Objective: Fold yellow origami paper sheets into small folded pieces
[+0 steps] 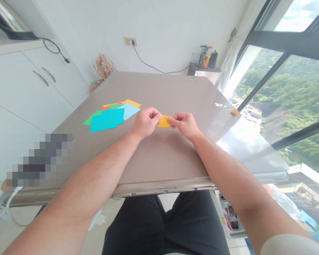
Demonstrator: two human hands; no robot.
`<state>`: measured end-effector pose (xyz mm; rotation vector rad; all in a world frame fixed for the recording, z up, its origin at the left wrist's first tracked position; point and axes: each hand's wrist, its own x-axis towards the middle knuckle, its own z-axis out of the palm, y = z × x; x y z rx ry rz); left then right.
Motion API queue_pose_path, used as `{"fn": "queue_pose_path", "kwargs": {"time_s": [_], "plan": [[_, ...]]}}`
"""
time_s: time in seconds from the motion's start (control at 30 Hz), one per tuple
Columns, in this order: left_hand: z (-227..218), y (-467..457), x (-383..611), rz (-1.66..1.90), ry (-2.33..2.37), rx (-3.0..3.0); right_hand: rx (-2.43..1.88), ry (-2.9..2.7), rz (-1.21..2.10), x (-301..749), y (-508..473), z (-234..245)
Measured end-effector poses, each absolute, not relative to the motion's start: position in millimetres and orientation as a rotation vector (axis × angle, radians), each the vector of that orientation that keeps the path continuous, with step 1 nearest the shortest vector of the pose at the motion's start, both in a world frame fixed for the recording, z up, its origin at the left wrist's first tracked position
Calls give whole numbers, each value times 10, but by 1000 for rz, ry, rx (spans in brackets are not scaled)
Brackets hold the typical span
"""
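Note:
A small piece of yellow paper, seemingly folded, is held between my two hands over the middle of the table. My left hand pinches its left edge between thumb and fingers. At the opposite end, the thumb of my right hand presses on the paper, with the fingers curled behind. To the left of my hands lies a loose, fanned pile of coloured paper, with a teal sheet on top. A light blue sheet, green sheets and an orange-yellow sheet show from under it.
The grey-brown table reaches toward the wall. A small orange-yellow object sits at its right edge by the window. Beyond the far right corner, bottles stand on a low cabinet. A pixelated dark item lies at the left edge.

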<state>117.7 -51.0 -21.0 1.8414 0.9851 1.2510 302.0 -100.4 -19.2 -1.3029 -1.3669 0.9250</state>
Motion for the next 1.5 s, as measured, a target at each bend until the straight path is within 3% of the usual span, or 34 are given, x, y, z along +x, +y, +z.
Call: {"fn": "queue_pose_path", "kwargs": {"time_s": [0.2,0.53,0.87,1.1,1.5], "plan": [[-221,-509,1177,1133,929,1825,-1313,-1336,933,3016,-1022,-150],[-147,-540,1112,577,897,1944,-1455,-1577,983,3123,-1053,-69],[-230,-517,1235,1145,803,1365,-1146,-1335,1039,3005,-1042,-119],[-276,-551,1310,1121,726,1306,-1229,-1288,831,2899,-1011,-149],[-263,-569,1270,1108,696,1442,-1385,-1431,828,2917,-1073,-93]]}}
